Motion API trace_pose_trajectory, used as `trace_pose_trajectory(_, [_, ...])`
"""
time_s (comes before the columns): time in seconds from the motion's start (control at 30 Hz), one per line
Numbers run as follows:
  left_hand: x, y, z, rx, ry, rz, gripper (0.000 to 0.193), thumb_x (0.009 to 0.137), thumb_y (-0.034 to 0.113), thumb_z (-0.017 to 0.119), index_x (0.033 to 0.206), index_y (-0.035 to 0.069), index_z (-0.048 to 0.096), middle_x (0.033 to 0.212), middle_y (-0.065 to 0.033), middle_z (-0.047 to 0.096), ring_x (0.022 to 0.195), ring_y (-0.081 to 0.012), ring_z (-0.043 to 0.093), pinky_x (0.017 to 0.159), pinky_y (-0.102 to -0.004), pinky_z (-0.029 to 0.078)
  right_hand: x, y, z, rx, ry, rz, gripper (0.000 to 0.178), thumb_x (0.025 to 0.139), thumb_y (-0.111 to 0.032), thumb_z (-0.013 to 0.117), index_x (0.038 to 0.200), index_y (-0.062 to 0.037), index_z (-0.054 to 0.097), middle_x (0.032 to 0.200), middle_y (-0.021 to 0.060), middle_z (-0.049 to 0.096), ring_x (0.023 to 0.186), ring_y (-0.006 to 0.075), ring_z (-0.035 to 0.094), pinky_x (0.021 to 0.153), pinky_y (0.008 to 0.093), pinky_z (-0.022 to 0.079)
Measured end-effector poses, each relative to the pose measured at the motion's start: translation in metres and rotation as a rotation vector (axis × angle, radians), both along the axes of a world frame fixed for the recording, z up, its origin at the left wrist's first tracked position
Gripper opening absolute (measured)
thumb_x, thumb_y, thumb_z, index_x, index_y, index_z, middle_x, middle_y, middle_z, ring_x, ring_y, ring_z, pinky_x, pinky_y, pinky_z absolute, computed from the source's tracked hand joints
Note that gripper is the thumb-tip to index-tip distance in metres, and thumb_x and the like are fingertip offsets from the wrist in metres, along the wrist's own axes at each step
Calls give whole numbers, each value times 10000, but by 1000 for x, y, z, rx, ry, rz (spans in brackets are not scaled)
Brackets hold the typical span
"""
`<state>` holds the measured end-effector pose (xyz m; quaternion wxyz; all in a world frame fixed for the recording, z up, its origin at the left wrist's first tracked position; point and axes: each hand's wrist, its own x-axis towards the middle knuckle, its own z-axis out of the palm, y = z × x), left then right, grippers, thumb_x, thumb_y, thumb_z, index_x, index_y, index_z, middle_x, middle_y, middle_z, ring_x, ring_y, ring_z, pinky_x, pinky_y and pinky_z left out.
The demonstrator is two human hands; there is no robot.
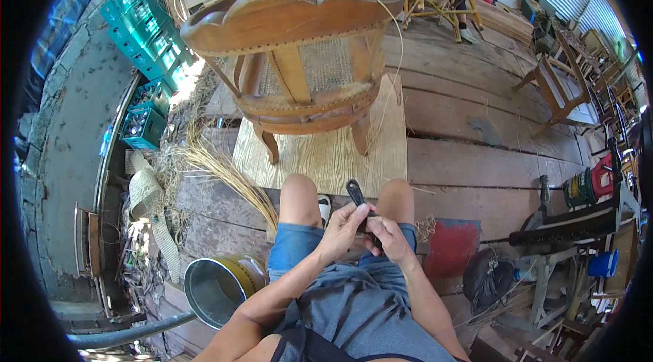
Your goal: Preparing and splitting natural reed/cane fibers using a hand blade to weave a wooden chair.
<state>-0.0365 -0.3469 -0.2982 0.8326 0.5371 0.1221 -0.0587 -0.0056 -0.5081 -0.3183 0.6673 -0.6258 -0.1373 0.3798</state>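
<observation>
My left hand (343, 231) is closed around a black-handled tool (354, 191) with a hole in its end, held above my lap between my knees. The rest of the tool is covered by my fingers, so its working end does not show. Close beside it, my right hand (392, 237) is closed with thumb and fingers pinched at the tool's lower part. In front of my knees, a wooden chair (296, 22) with woven cane panels stands on a light wood-grained board (320, 165). A long thin cane strand (400, 42) loops over the chair and down its right side.
A bundle of cane strips (228, 175) lies on the plank floor to the left. Near my left leg stands a yellow metal bucket (248, 273). Teal crates (143, 29) are stacked farther left. To the right are a red square (452, 246), a black bench-like frame (571, 229) and wooden chairs (561, 87).
</observation>
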Motion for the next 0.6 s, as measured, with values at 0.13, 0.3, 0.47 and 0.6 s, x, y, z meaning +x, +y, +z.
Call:
trace_pose_trajectory(0.13, [42,44,61,690,-315,-418,470,906,309,671,1212,-25,545,1102,-152,627,1053,-203,595,952,-336,463,3,-12,1,206,57,-99,408,1011,-421,443,886,-44,537,641,18,491,480,74,414,433,214,345])
trace_pose_trajectory(0.3, [145,90,212,901,-1040,247,295,907,136,635,1177,18,629,1063,-113,657,921,-182,640,779,-316,518,-8,-43,3,337,350,-320,325,998,-376,496,880,-74,489,637,53,488,495,115,452,431,228,367])
trace_pose_trajectory(0.47, [263,160,300,1724,-678,5,251,914,200,597,1086,29,661,956,-117,691,888,-182,649,788,-313,510,-15,-32,6,292,390,-246,332,995,-380,492,850,-84,462,626,55,483,474,138,458,429,254,385])
trace_pose_trajectory(0.6, [259,197,304,1944,-1087,151,299,864,184,640,1118,26,649,953,-142,691,857,-235,663,765,-324,531,-26,-35,2,167,410,-402,342,1001,-430,441,866,-117,465,579,41,459,433,146,442,389,262,363])
